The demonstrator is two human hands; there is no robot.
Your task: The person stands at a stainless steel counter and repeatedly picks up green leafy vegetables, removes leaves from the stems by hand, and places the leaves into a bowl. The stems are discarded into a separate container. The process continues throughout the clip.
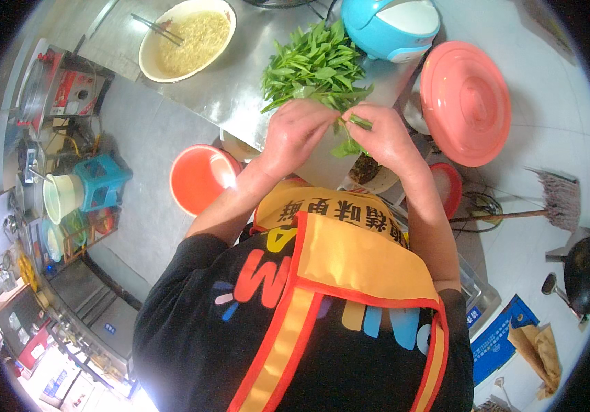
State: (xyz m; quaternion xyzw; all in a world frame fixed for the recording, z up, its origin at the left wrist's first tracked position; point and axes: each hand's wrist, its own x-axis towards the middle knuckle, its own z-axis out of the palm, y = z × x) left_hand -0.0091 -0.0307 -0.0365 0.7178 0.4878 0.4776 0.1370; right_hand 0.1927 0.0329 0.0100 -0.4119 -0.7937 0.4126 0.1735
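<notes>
A heap of leafy greens (315, 62) lies on the stainless steel table (212, 98) before me. At its near edge my left hand (297, 134) and my right hand (382, 134) meet, fingertips almost touching. Between them they pinch a green stem (359, 121). Its cut or broken end shows beside my right thumb. Leaves (347, 148) hang below my right fingers. The left fingertips partly hide what they grip.
Left on the table, an enamel basin (146, 56) holds pale shreds and chopsticks (157, 30). A blue appliance (377, 26) borders the greens. Nearby are an orange bucket (197, 180), a pink lid (465, 103) and a red-rimmed container (449, 190). A mop (557, 198) stands at right.
</notes>
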